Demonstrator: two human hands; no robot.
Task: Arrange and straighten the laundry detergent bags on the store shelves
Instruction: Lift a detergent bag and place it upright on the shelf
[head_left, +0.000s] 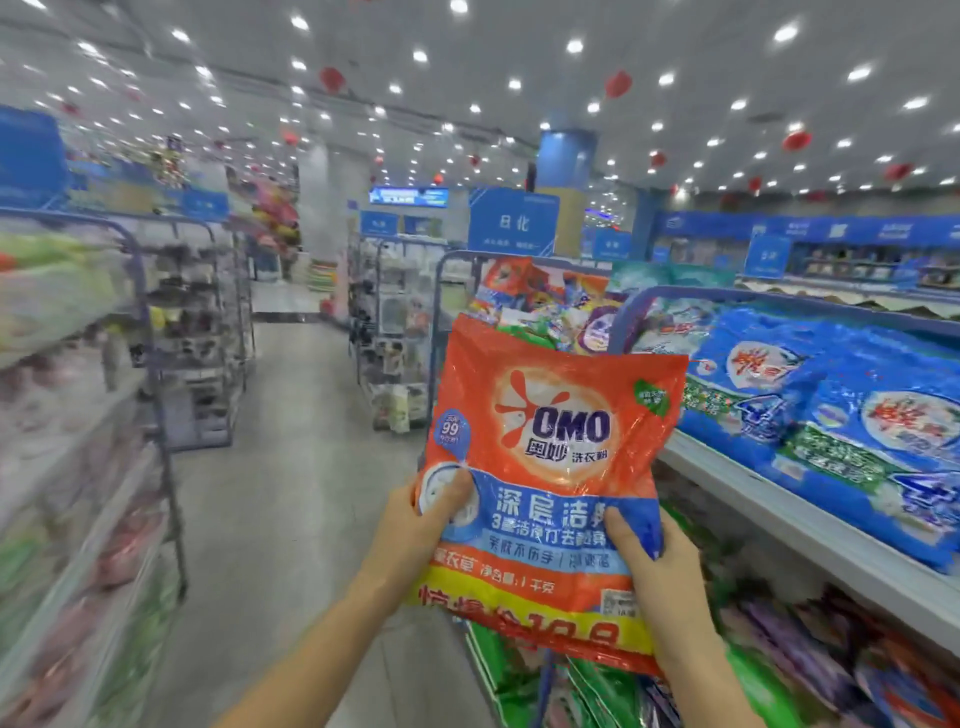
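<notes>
Hands, left (415, 525) and right (657, 558), grip OMO bag (550, 467) beside store shelf (810, 525).

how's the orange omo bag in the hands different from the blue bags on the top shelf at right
The orange OMO bag is held upright in the air by the left hand and right hand; the blue bags lie leaning back on the top shelf. The OMO bag is mostly orange with a blue band and yellow strip; the shelf bags are blue with a red-and-white round logo. Both are glossy plastic detergent packs.
</notes>
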